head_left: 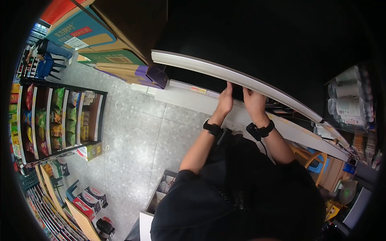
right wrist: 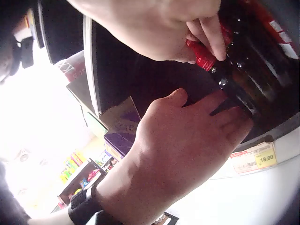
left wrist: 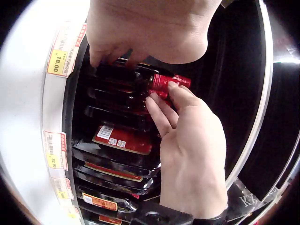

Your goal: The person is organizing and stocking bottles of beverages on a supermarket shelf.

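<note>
My right hand (head_left: 254,103) pinches the red cap (left wrist: 161,82) of a dark glass bottle (right wrist: 233,89) lying on its side on the shelf. In the right wrist view the fingers curl around the neck end. My left hand (head_left: 225,100) reaches in beside it, with extended fingers resting along the bottle's body and the thumb standing apart. More dark bottles lie alongside in a row, one with a red label (left wrist: 124,139). In the head view the bottles are hidden behind the upper shelf edge.
A pale upper shelf edge (head_left: 209,69) runs just above both hands. Price tags (left wrist: 58,61) line the lower shelf front. Stacked cartons (head_left: 120,74) stand left of the shelf, and clear-wrapped bottles (head_left: 348,100) sit at the right. A snack rack (head_left: 60,116) stands across the floor.
</note>
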`<state>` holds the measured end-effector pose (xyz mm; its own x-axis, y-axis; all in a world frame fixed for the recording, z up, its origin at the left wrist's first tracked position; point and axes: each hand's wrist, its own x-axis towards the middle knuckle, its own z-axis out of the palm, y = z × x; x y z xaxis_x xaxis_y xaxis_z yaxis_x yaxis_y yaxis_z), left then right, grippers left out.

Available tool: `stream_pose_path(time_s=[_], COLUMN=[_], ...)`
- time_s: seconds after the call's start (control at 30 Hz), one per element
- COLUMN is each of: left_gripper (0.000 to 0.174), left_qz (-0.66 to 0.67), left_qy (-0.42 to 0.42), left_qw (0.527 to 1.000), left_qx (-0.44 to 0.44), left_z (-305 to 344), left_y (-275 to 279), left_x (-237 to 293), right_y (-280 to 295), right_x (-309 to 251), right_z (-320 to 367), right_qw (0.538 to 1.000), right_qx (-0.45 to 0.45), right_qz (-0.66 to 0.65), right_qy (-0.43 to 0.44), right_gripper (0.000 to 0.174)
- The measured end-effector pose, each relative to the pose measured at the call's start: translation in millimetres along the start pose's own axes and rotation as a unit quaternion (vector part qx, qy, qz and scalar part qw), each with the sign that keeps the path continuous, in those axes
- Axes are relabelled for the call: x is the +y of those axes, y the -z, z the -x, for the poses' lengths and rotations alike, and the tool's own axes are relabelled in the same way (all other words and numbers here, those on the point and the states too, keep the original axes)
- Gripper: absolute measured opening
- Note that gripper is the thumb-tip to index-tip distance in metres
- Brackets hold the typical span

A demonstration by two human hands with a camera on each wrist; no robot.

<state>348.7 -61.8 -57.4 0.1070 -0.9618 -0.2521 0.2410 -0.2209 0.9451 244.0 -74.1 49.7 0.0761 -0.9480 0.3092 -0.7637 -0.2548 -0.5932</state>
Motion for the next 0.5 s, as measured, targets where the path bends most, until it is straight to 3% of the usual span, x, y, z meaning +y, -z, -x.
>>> stream_pose_path(time_s=[0.1, 0.13, 0.2, 0.3, 0.4, 0.47, 0.5], left_gripper=[0.076, 0.076, 0.077, 0.078, 0.081, 0.076, 0.067], left_qz=[-0.005, -0.007, -0.088, -0.024, -0.043, -0.02, -0.06], left_qy=[-0.032, -0.031, 0.031, 0.027, 0.025, 0.009, -0.071], left_qw=[0.999, 0.999, 0.996, 0.999, 0.998, 0.999, 0.99], left_qx=[0.008, 0.005, 0.016, 0.026, 0.041, 0.047, 0.106], left_z=[-1, -3, -8, -10, -10, -2, 9], left_y=[-5, -5, -2, -2, -2, -6, -10], left_x=[0, -2, -4, -6, -7, -6, 7], right_y=[4, 6, 10, 22, 25, 37, 47], right_x=[5, 6, 3, -7, -2, 2, 0], right_z=[3, 4, 6, 12, 20, 27, 28], right_qw=[1.0, 0.998, 0.995, 0.993, 0.986, 0.987, 0.985], right_qx=[0.012, 0.026, 0.047, 0.025, 0.031, 0.018, -0.011], right_qz=[0.006, 0.013, 0.02, -0.055, -0.118, -0.127, -0.145], right_qy=[0.014, 0.054, 0.09, 0.098, 0.112, 0.099, 0.087], right_gripper=[0.016, 0.015, 0.013, 0.011, 0.013, 0.016, 0.019])
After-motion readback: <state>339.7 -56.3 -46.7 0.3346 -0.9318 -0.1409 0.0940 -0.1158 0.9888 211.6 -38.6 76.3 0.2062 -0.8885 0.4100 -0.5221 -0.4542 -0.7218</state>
